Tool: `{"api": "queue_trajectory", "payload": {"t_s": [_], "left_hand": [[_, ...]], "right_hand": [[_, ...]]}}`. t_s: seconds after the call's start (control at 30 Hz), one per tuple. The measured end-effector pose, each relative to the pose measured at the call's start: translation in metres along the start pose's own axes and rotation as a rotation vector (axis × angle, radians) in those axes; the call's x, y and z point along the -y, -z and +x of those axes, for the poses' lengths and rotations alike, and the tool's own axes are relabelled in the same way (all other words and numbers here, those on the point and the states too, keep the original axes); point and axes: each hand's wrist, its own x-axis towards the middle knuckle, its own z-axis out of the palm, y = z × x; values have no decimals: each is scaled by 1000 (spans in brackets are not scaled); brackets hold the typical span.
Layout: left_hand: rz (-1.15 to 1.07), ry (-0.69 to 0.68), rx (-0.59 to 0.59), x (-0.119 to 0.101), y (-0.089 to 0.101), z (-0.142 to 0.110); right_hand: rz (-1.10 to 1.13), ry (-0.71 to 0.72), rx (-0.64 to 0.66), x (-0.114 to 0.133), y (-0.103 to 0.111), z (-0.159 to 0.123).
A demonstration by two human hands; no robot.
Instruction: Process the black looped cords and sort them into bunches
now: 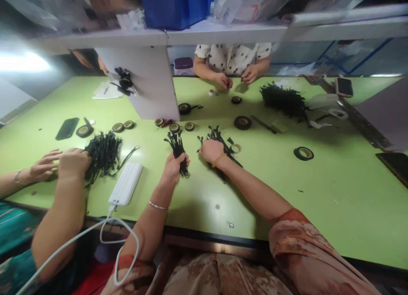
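My left hand [174, 167] is wrapped round a bundle of short black cables [176, 144]. Their connector ends stick up above the fist and their thin looped ends hang below it. My right hand [212, 151], knuckles up, is closed at a loose pile of similar black cables [228, 148] lying on the green table [255, 188]. Cable ends show at its left side, though the fingertips are mostly hidden. A small pale tape roll [235, 148] lies just right of that pile.
A white power bank [126, 183] with a white cord lies left of my left arm. Beside it, a co-worker's hands [73, 161] touch another cable heap [103, 152]. Black tape rolls [242, 122] are scattered about. Another person's hands [225, 80] work opposite. A white upright panel [153, 82] supports the shelf.
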Motion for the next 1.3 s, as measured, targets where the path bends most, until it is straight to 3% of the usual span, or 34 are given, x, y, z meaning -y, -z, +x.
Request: {"api": "queue_trajectory", "payload": {"t_s": [0.2,0.33,0.43,0.53,0.7,0.8,0.87,0.93,1.03,1.1,1.3], "left_hand": [[15,-6,52,7,0,1],[-3,34,60,12,-2,0],[-26,26,140,15,-7,-3],[-40,-21,247,18,-13,-8],[56,-49,232,17,-12,-9],[49,-44,176,13,-9,-8],[27,-23,158,11,-9,-8],[13,3,139,11,-10,-9],[12,26,124,11,-12,-11],[16,33,124,11,-13,-12],[9,29,105,11,-11,-10]], "right_hand": [[70,31,-29,-11,-3,11],[530,84,-131,-20,-2,5],[906,105,-197,-16,-4,-9],[1007,142,-217,-6,-9,-24],[1012,258,-194,-20,-2,-30],[965,155,-335,-49,12,-26],[775,114,-364,-64,18,-26],[521,106,-283,-68,17,-29],[158,69,-147,-60,7,-35],[36,42,-117,-54,0,-36],[213,0,-157,-63,-2,-32]]}}
